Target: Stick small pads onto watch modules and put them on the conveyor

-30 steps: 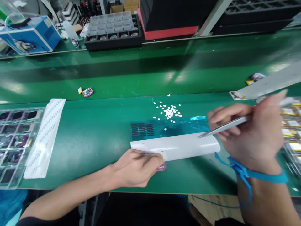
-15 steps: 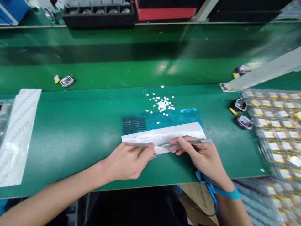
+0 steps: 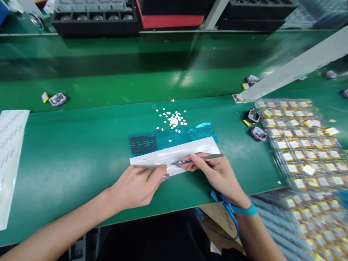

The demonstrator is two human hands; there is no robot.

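My right hand [image 3: 214,170] is closed on metal tweezers [image 3: 201,158], their tip pointing left over a white backing sheet [image 3: 190,148]. Just left of that tip, my left hand [image 3: 141,185] is closed on a small purple device [image 3: 165,176]; only its edge shows below the fingertips. The sheet lies partly over a blue film [image 3: 185,135] that carries rows of thin dark strips [image 3: 143,144]. Beyond the film is a loose scatter of small white pieces [image 3: 174,119].
Trays of yellow-edged parts [image 3: 299,145] stand at the right. Near them lie opened purple devices [image 3: 258,133], beside a slanting white post [image 3: 288,70]. A printed white sheet [image 3: 11,156] lies at the left. Black trays [image 3: 95,27] sit on the back shelf.
The whole view has shifted, so the bench things appear further left. The tweezers' tip now shows separate from my left fingertips. Both hands keep their holds.
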